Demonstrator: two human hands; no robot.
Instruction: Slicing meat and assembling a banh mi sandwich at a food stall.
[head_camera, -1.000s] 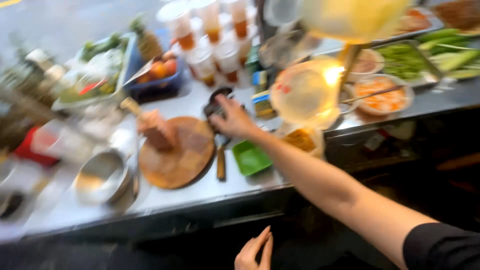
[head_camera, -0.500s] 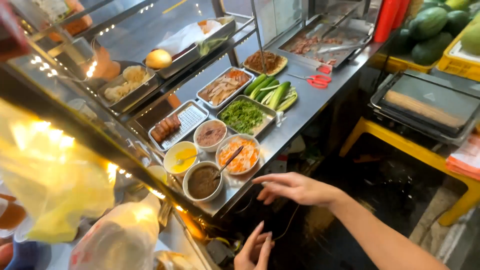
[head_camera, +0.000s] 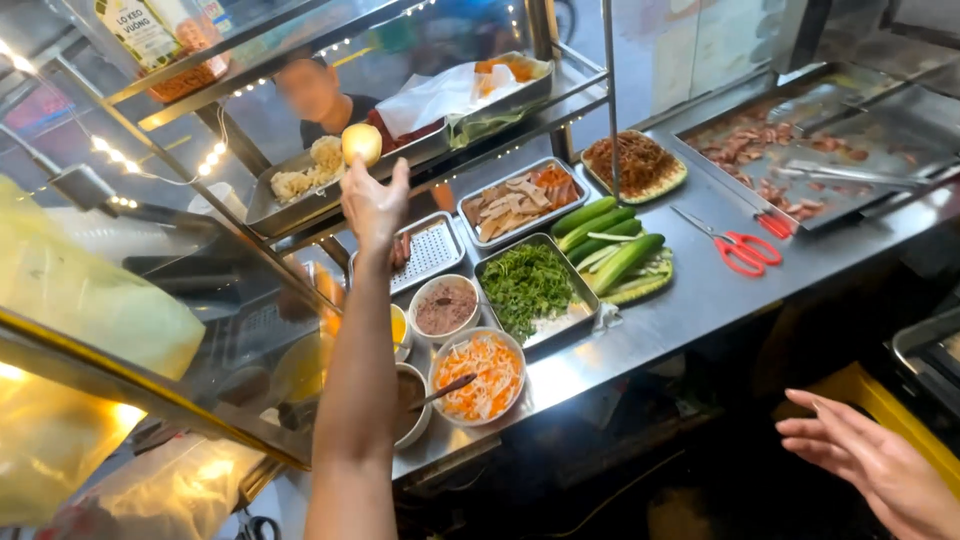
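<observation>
Left hand (head_camera: 373, 203) is raised to the upper shelf, its fingers closing round a pale round bread roll (head_camera: 361, 143) at the front edge of a steel shelf tray (head_camera: 262, 213); the grip looks partial, fingertips on the roll's underside. Just beside the roll on that tray lies a heap of pale crumbly food (head_camera: 310, 170). Right hand (head_camera: 866, 461) hangs low at the lower right, open with fingers spread, holding nothing, well apart from the tabletop (head_camera: 700, 300). Below the raised arm stand a bowl of shredded carrot (head_camera: 478, 376), a tray of chopped greens (head_camera: 528, 287) and whole cucumbers (head_camera: 612, 246). Red-handled scissors (head_camera: 738, 245) lie farther right.
</observation>
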